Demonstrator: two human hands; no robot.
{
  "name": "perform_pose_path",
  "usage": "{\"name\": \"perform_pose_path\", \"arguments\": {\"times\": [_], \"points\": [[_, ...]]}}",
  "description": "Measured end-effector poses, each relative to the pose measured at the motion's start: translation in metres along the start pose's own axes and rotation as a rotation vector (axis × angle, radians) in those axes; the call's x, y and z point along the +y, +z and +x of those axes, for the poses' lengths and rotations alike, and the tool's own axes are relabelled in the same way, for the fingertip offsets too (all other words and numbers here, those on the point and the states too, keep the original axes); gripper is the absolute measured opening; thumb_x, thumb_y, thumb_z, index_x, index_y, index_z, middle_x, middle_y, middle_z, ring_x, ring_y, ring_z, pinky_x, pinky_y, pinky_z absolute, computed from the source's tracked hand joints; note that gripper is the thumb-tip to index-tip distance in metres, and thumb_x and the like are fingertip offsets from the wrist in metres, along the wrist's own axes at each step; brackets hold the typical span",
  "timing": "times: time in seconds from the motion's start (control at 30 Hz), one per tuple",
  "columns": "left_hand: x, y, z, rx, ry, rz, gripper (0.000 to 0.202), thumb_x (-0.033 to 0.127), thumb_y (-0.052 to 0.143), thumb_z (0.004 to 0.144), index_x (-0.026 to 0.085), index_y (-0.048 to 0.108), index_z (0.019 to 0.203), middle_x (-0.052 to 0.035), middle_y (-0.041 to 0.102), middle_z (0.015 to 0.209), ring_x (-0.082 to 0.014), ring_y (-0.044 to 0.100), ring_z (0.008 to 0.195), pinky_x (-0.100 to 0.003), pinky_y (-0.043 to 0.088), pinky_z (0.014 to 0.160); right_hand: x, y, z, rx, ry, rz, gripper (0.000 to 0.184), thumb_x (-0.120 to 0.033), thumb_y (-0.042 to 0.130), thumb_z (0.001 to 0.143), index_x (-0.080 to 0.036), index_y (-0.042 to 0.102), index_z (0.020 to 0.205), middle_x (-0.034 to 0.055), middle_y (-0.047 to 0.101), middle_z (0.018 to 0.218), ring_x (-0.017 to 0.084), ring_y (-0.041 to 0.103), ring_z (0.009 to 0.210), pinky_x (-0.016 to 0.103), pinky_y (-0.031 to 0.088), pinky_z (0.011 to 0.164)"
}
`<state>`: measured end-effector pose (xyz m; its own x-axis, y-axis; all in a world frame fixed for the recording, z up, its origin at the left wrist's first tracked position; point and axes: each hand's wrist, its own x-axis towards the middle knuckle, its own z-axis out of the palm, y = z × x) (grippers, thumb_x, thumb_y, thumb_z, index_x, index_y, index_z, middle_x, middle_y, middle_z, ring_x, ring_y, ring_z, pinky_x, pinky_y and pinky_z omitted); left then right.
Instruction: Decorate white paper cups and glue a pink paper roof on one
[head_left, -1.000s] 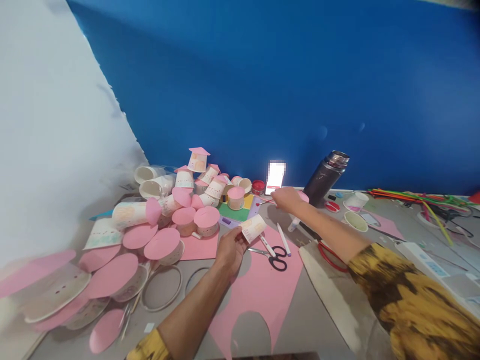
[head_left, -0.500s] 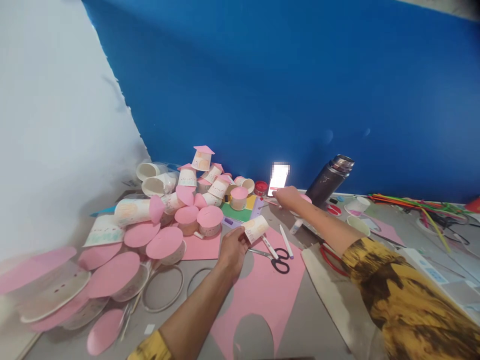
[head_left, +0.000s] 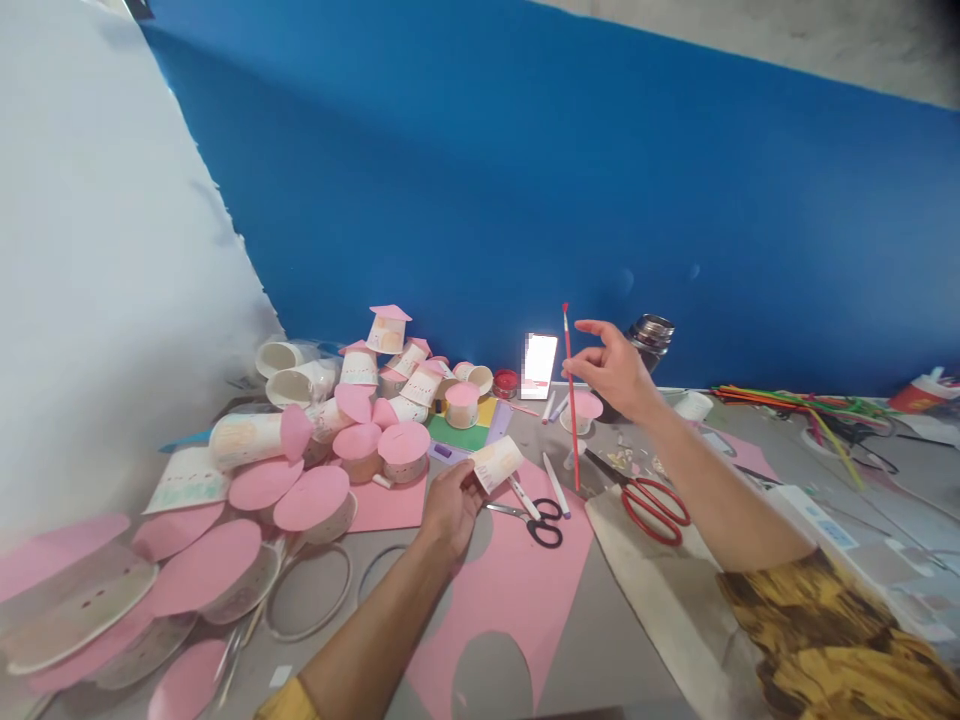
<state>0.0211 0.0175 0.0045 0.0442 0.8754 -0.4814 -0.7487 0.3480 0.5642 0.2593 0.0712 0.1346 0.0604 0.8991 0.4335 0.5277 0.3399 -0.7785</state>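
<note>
Watching through the head camera, I have the pink sheet (head_left: 517,600) with its round cut-outs closest to me, a grey ring (head_left: 301,638) over on the left and a beige cloth (head_left: 671,590) on the right. Just past that, my left hand (head_left: 454,505) is curled round one end of a patterned paper cup (head_left: 497,463), tipped on its side over the sheet; I can't tell whether the cup touches anything below. Black-handled scissors (head_left: 533,525) lie near it, and red-handled scissors (head_left: 631,487) rest partly on the cloth. Farther out, my right hand (head_left: 619,370) is half open, index finger held away, with the thumb side pinching a red paintbrush (head_left: 574,420) nearly upright, bristles up. Pink-topped cups (head_left: 405,442) crowd the left. At the back I see a small red pot (head_left: 507,384), a lit phone (head_left: 538,372), a flask (head_left: 651,335) partly behind that hand, and the blue wall (head_left: 465,180).
</note>
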Motion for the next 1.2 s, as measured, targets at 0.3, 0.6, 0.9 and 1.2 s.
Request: {"name": "perform_pose_path", "arguments": {"times": [0.3, 0.6, 0.9, 1.2], "points": [[0.0, -0.002, -0.001, -0.033, 0.004, 0.004, 0.016, 0.002, 0.055, 0.094, 0.007, 0.07, 0.092, -0.0148, 0.08, 0.089, -0.0199, 0.077, 0.075, -0.034, 0.065, 0.082, 0.011, -0.013, 0.004, -0.031, 0.127, 0.515, 0.046, -0.035, 0.08, 0.069, -0.025, 0.073, 0.113, 0.0027, 0.07, 0.096, 0.013, 0.059, 0.074, 0.023, 0.041, 0.051], [0.0, -0.005, 0.001, -0.041, 0.024, 0.015, 0.014, 0.003, 0.058, 0.092, 0.008, 0.071, 0.093, -0.0154, 0.081, 0.093, -0.0213, 0.078, 0.083, -0.035, 0.067, 0.085, 0.053, 0.063, 0.041, 0.045, 0.095, -0.036, 0.034, -0.047, 0.061, 0.087, -0.017, 0.075, 0.088, 0.0018, 0.065, 0.07, 0.016, 0.058, 0.063, 0.027, 0.048, 0.059], [0.0, -0.005, 0.004, -0.038, 0.03, 0.016, 0.015, 0.004, 0.055, 0.094, 0.007, 0.069, 0.094, -0.0179, 0.08, 0.095, -0.0245, 0.079, 0.09, -0.042, 0.066, 0.091, 0.079, 0.095, 0.063, -0.157, 0.116, -0.396, 0.03, -0.026, 0.051, 0.092, -0.017, 0.079, 0.092, 0.0081, 0.08, 0.092, 0.025, 0.075, 0.093, 0.029, 0.054, 0.087], [-0.001, -0.005, 0.004, -0.032, 0.013, -0.004, 0.013, 0.004, 0.058, 0.092, 0.009, 0.069, 0.095, -0.0175, 0.08, 0.095, -0.0269, 0.079, 0.094, -0.044, 0.066, 0.091, 0.093, 0.099, 0.065, -0.229, 0.156, -0.411, 0.03, -0.021, 0.052, 0.094, -0.017, 0.081, 0.101, 0.0059, 0.081, 0.098, 0.022, 0.075, 0.096, 0.029, 0.057, 0.088]]}}
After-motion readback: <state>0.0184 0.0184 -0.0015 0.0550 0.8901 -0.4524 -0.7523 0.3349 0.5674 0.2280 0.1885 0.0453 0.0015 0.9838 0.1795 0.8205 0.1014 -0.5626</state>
